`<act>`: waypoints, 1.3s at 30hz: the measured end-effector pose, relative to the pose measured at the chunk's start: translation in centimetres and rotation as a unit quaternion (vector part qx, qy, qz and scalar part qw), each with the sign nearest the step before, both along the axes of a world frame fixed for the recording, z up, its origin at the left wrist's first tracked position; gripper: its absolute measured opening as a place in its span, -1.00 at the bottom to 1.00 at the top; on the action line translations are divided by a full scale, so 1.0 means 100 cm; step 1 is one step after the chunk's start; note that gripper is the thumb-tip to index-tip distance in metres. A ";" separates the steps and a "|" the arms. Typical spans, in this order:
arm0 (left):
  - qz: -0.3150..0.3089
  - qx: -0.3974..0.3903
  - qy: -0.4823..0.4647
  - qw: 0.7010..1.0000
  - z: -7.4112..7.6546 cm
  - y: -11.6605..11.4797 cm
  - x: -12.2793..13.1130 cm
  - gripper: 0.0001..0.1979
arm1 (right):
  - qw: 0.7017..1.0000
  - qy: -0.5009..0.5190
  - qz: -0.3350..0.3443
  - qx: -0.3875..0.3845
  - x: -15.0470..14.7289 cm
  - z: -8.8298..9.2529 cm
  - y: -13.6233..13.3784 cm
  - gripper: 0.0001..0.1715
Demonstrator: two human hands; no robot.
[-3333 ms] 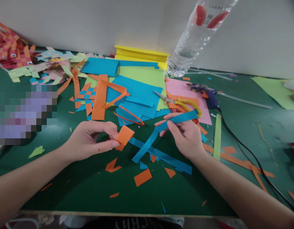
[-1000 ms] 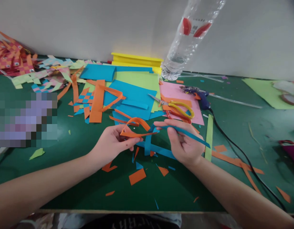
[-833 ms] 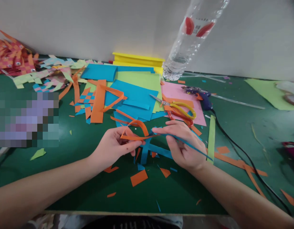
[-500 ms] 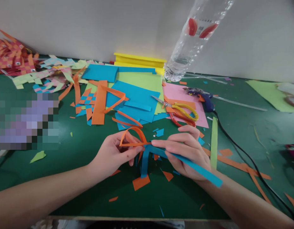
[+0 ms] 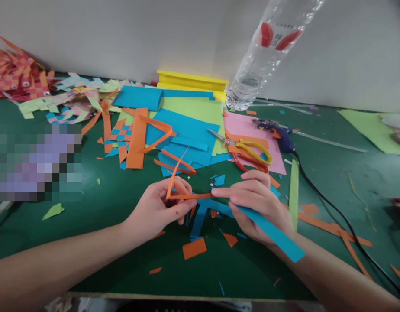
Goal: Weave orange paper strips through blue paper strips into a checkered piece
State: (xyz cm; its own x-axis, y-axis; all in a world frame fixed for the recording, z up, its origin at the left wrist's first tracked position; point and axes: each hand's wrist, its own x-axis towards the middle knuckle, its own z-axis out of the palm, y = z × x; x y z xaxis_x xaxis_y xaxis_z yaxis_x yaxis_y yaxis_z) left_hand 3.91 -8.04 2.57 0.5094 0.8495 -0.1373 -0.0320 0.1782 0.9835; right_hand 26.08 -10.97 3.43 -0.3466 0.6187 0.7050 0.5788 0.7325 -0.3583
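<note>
Thumb and fingers of my left hand (image 5: pixel 164 203) pinch a folded orange paper strip (image 5: pixel 187 197), one end of which sticks up to the left. My right hand (image 5: pixel 258 203) grips a long blue paper strip (image 5: pixel 274 234) that slants down to the right past the wrist. Its index fingertip touches the right end of the orange strip. Between the hands, blue strips cross beneath the orange one, and a blue leg (image 5: pixel 199 221) hangs down towards the table. The exact joint of the strips is partly covered by my fingers.
Yellow-and-red scissors (image 5: pixel 252 151) lie on coloured paper sheets. Behind them stands a tilted water bottle (image 5: pixel 252 78). At right is a blue glue gun (image 5: pixel 284 138) with a black cord (image 5: pixel 320 199). Woven paper pieces (image 5: pixel 21 78) are heaped at far left; a blurred-out device (image 5: pixel 37 162) lies nearer.
The orange strip's loop has opened out, its free end now pointing upward. My right hand has shifted slightly right along the strip, and the view has moved a little.
</note>
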 end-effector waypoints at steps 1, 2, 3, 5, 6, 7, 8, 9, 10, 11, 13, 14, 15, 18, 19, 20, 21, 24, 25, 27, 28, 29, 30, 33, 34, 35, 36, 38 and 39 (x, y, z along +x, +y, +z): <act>-0.006 -0.009 -0.003 1.000 0.000 -0.001 0.001 -0.79 | 1.000 -0.012 0.011 0.001 0.000 0.001 -0.001 -0.76; -0.014 -0.020 -0.005 1.000 -0.001 -0.002 0.001 -0.80 | 0.999 -0.024 0.026 0.005 -0.001 0.003 -0.003 -0.75; -0.024 -0.029 -0.005 0.999 -0.001 -0.002 0.001 -0.80 | 0.998 -0.036 0.042 0.011 -0.001 0.004 -0.005 -0.73; -0.037 -0.042 -0.007 0.998 -0.002 -0.004 0.002 -0.81 | 0.996 -0.048 0.071 0.024 -0.003 0.007 -0.008 -0.68; -0.041 -0.045 -0.009 0.998 -0.003 -0.004 0.002 -0.81 | 0.995 -0.047 0.078 0.029 -0.004 0.008 -0.010 -0.67; -0.041 -0.043 -0.012 0.998 -0.003 -0.005 0.002 -0.81 | 0.995 -0.044 0.081 0.031 -0.005 0.008 -0.011 -0.69; -0.038 -0.036 -0.013 0.999 -0.003 -0.005 0.002 -0.82 | 0.995 -0.041 0.079 0.033 -0.006 0.009 -0.012 -0.71; -0.032 -0.024 -0.013 0.999 -0.002 -0.004 0.002 -0.82 | 0.995 -0.043 0.077 0.034 -0.007 0.008 -0.013 -0.74; -0.024 -0.007 -0.011 1.000 -0.002 -0.004 0.002 -0.82 | 0.995 -0.049 0.078 0.036 -0.007 0.008 -0.012 -0.75; -0.014 0.016 -0.009 1.000 -0.001 -0.003 0.002 -0.82 | 0.994 -0.057 0.080 0.041 -0.008 0.007 -0.012 -0.75; 0.007 0.068 -0.009 0.998 0.001 -0.002 0.002 -0.82 | 0.991 -0.072 0.092 0.057 -0.007 0.004 -0.009 -0.75; 0.014 0.090 -0.010 0.996 0.002 -0.001 0.002 -0.82 | 0.990 -0.077 0.097 0.067 -0.007 0.003 -0.008 -0.75; 0.018 0.103 -0.016 0.994 0.002 0.000 0.002 -0.81 | 0.989 -0.080 0.099 0.077 -0.007 0.002 -0.006 -0.75; 0.015 0.088 -0.043 0.995 0.001 0.001 0.002 -0.79 | 0.988 -0.088 0.086 0.094 -0.007 -0.001 -0.002 -0.74; 0.012 0.069 -0.055 0.996 0.000 0.001 0.002 -0.78 | 0.988 -0.090 0.080 0.098 -0.008 -0.002 -0.001 -0.73; 0.012 0.049 -0.068 0.996 -0.001 0.001 0.003 -0.78 | 0.988 -0.092 0.075 0.101 -0.008 -0.003 0.000 -0.74; 0.014 0.031 -0.080 0.996 -0.002 0.001 0.003 -0.79 | 0.988 -0.092 0.071 0.105 -0.008 -0.003 0.000 -0.75; 0.017 -0.016 -0.112 0.993 -0.004 0.000 0.003 -0.82 | 0.988 -0.094 0.067 0.107 -0.007 -0.005 0.001 -0.76; 0.018 -0.028 -0.122 0.992 -0.005 0.000 0.003 -0.83 | 0.988 -0.095 0.065 0.105 -0.007 -0.006 0.001 -0.75; 0.020 -0.046 -0.137 0.989 -0.006 -0.001 0.003 -0.85 | 0.988 -0.095 0.058 0.106 -0.006 -0.006 0.000 -0.73; 0.021 -0.056 -0.144 0.988 -0.006 -0.001 0.002 -0.86 | 0.989 -0.092 0.051 0.105 -0.005 -0.006 0.000 -0.71; 0.022 -0.066 -0.149 0.986 -0.006 -0.001 0.002 -0.86 | 0.990 -0.085 0.039 0.103 -0.005 -0.006 0.001 -0.69; 0.026 -0.078 -0.153 0.985 -0.007 -0.001 0.001 -0.87 | 0.992 -0.073 0.024 0.098 -0.006 -0.006 0.001 -0.66; 0.039 -0.101 -0.163 0.981 -0.009 0.000 0.000 -0.87 | 0.998 -0.034 -0.018 0.059 -0.009 -0.006 0.004 -0.58; 0.041 -0.102 -0.167 0.980 -0.009 0.000 0.000 -0.87 | 0.998 -0.024 -0.028 0.042 -0.009 -0.007 0.005 -0.57; 0.042 -0.102 -0.171 0.979 -0.009 0.000 0.000 -0.87 | 0.999 -0.017 -0.033 0.025 -0.010 -0.007 0.007 -0.58; 0.039 -0.102 -0.173 0.979 -0.009 0.000 0.001 -0.87 | 0.999 -0.010 -0.037 0.007 -0.010 -0.007 0.008 -0.60; 0.033 -0.097 -0.169 0.980 -0.009 0.000 0.002 -0.87 | 0.999 0.004 -0.041 -0.025 -0.010 -0.007 0.009 -0.69; 0.029 -0.091 -0.164 0.982 -0.008 0.000 0.002 -0.87 | 0.999 0.007 -0.039 -0.035 -0.010 -0.008 0.010 -0.75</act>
State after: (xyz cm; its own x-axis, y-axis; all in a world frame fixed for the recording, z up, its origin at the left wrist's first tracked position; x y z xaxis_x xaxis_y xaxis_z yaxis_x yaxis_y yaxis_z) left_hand 4.11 -8.01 1.78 0.5024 0.8554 -0.1260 -0.3566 0.3378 0.8710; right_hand 25.09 -9.99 2.67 -0.2859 0.6910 0.6639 0.6276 0.6586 -0.4152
